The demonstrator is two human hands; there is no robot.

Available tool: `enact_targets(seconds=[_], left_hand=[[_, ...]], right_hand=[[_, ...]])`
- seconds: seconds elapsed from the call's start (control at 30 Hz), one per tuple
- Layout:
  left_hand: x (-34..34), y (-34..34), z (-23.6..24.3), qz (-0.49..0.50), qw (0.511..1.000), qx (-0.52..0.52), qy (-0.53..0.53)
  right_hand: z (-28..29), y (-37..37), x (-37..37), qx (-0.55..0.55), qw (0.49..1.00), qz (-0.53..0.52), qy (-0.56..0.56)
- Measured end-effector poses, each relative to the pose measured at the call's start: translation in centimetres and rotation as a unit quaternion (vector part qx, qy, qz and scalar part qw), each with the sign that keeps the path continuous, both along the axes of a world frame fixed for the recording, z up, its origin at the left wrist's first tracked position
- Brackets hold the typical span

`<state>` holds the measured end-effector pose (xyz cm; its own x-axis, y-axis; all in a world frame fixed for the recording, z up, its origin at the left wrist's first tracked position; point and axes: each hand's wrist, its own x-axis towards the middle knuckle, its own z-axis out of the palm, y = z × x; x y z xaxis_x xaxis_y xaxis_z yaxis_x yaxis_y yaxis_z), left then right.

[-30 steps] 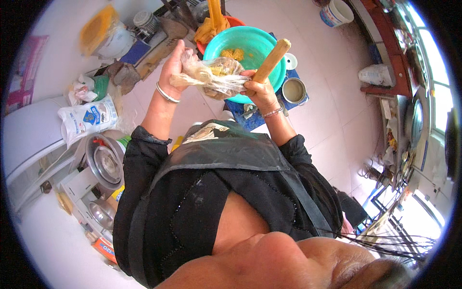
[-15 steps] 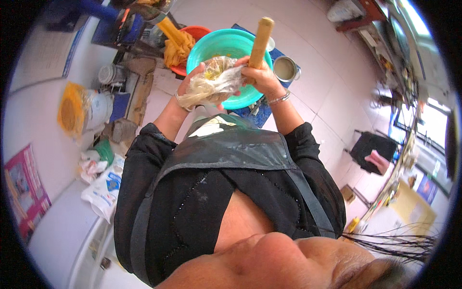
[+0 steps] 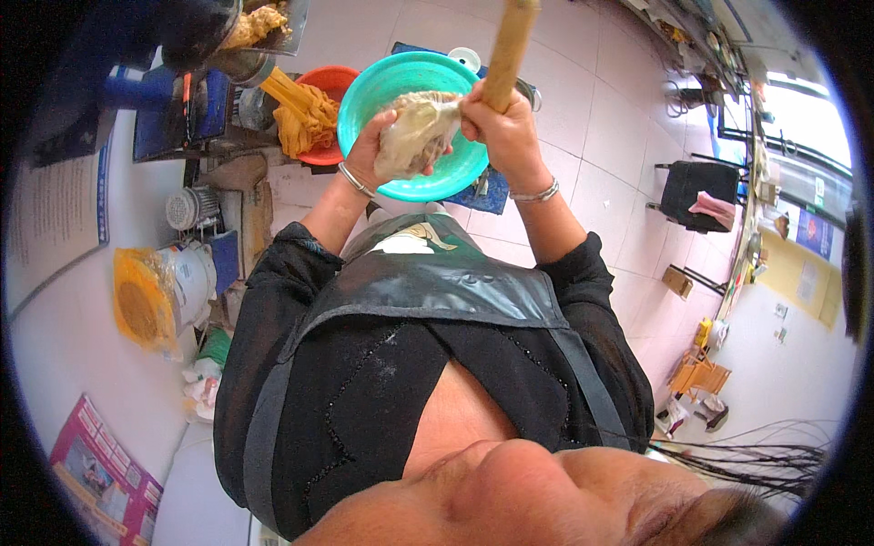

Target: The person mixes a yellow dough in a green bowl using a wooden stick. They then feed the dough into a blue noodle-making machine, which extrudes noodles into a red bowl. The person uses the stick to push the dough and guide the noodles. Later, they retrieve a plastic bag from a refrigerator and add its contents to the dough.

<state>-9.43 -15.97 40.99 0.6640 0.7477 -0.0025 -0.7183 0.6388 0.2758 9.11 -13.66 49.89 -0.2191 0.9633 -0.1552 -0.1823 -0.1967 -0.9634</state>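
My left hand (image 3: 369,146) cups a crumpled, translucent plastic bag (image 3: 414,136) with brownish contents, over the turquoise basin (image 3: 419,62). My right hand (image 3: 501,127) is closed round an upright wooden stick (image 3: 510,45) and grips the bag's gathered end against it. Left of the basin, a red basin (image 3: 337,76) has yellow-orange stretchy material (image 3: 305,127) draped into it from a machine's spout (image 3: 244,71). What is inside the turquoise basin beneath the bag is mostly hidden.
A blue mat (image 3: 492,196) lies under the basin, near a white round dish (image 3: 464,58). Left are a machine motor (image 3: 191,209) and a yellow-covered white container (image 3: 146,300). A black chair (image 3: 692,187) stands right, beside a cluttered wall. Pale tiles surround the basins.
The view has swung, bringing the machine at upper left further in. The stick and bag have risen in the picture. My left hand has shifted round the bag, which now looks more compact.
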Motion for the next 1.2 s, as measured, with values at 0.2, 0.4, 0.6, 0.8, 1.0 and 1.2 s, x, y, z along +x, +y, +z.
enact_targets(seconds=[0.2, 0.4, 0.6, 0.8, 1.0, 1.2], left_hand=[[0.4, -1.0, -0.9, -0.102, 0.993, 0.004, -0.055], [1.4, -1.3, 0.8, -0.094, 0.995, -0.013, -0.024], [3.4, -0.6, 1.4, -0.114, 0.991, -0.043, -0.056], [4.4, 0.6, 0.3, -0.039, 0.99, -0.12, 0.06], [2.9, 3.4, -0.2, -0.12, 0.941, 0.16, 0.273], [5.8, 4.6, 5.8, -0.155, 0.804, 0.409, 0.402]], right_hand=[[-2.1, 2.0, 3.6, -0.079, 0.985, -0.083, 0.132], [-1.2, 2.5, 7.1, -0.073, 0.976, -0.138, 0.151], [-1.5, 3.7, 10.4, -0.108, 0.961, -0.119, 0.225], [1.9, 2.8, 12.6, 0.144, 0.926, 0.223, -0.269], [1.9, 1.7, 13.2, 0.115, 0.945, 0.163, -0.26], [2.6, 1.4, 9.7, 0.046, 0.995, 0.07, -0.048]])
